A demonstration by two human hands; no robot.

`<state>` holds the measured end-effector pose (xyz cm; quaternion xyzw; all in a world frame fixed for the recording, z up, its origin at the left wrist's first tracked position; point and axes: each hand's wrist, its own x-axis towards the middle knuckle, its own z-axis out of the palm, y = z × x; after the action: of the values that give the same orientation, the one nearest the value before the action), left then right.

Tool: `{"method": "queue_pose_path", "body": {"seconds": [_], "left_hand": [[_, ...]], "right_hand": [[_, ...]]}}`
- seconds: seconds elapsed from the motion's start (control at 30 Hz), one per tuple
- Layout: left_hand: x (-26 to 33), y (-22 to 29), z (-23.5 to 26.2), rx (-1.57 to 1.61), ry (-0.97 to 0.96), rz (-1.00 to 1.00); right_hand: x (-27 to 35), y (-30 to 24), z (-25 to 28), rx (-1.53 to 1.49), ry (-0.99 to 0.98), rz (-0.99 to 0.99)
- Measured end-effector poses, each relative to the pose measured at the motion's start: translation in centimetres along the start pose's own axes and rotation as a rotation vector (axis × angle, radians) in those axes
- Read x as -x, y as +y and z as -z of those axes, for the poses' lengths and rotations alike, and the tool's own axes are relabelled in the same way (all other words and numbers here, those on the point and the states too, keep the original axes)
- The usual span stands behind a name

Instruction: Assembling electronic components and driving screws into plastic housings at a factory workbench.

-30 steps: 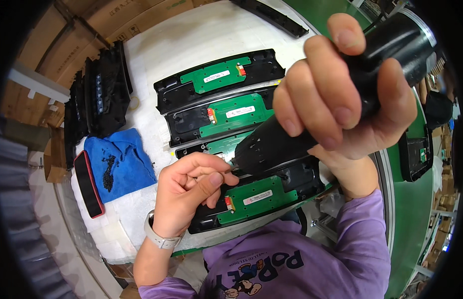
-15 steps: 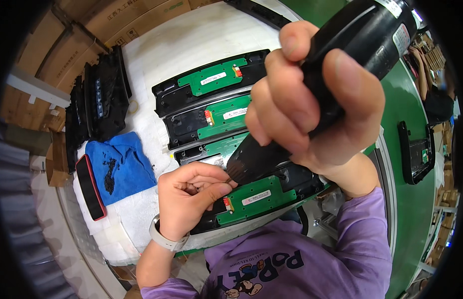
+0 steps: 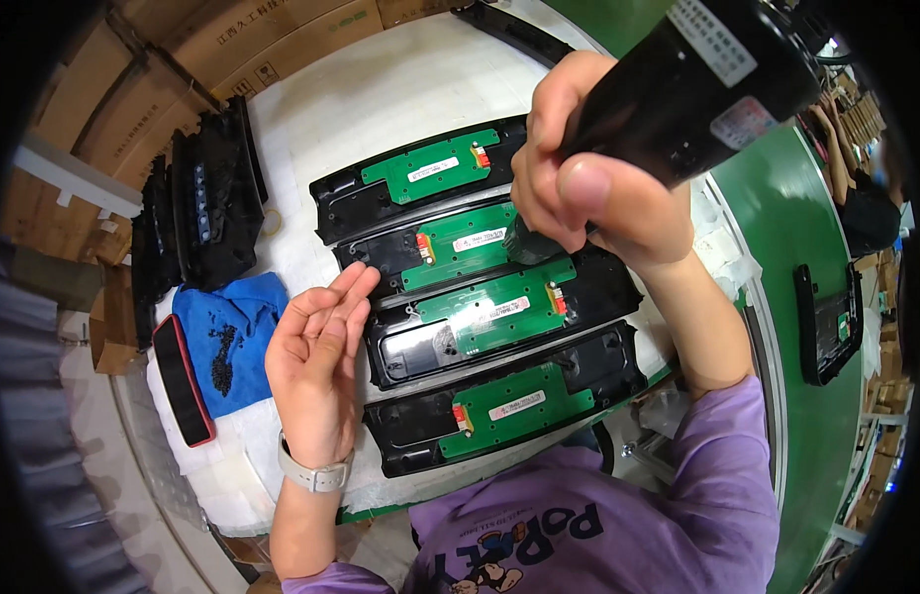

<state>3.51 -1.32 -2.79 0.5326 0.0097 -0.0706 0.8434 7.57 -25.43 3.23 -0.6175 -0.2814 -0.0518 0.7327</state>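
Head view shows me the right hand [image 3: 628,213] gripping a black cylindrical tool [image 3: 677,109], its narrow end over the green circuit board [image 3: 455,262] in the second black panel [image 3: 387,252] from the top; whether they touch, I can't tell. I see the left hand [image 3: 316,366] loosely open above the white-covered counter [image 3: 356,99], fingertips near that panel's left end, beside a blue cloth [image 3: 250,374] bearing small black pieces [image 3: 222,363].

Assembly workshop, green circuit boards [image 3: 522,404] in black housings [image 3: 408,358], white-covered worktable [image 3: 326,104], black handheld tool [image 3: 658,124], stacked cardboard cartons [image 3: 282,45]
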Motion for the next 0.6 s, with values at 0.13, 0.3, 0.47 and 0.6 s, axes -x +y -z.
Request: {"method": "queue_pose_path", "body": {"seconds": [0.13,0.3,0.47,0.6], "left_hand": [[-0.4,0.0,0.8,0.052,0.001,0.066],[-0.9,-0.2,2.4,0.346,-0.270,0.334],[-0.2,0.6,0.3,0.239,-0.115,0.297],[-0.1,0.3,0.0,0.217,-0.082,0.240]], "right_hand": [[0.0,0.3,-0.5,0.028,-0.005,0.027],[0.2,1.1,-1.0,-0.050,-0.080,0.072],[0.2,1.5,-1.2,-0.053,-0.085,0.055],[0.7,1.1,-1.5,0.008,-0.091,0.028]]}}
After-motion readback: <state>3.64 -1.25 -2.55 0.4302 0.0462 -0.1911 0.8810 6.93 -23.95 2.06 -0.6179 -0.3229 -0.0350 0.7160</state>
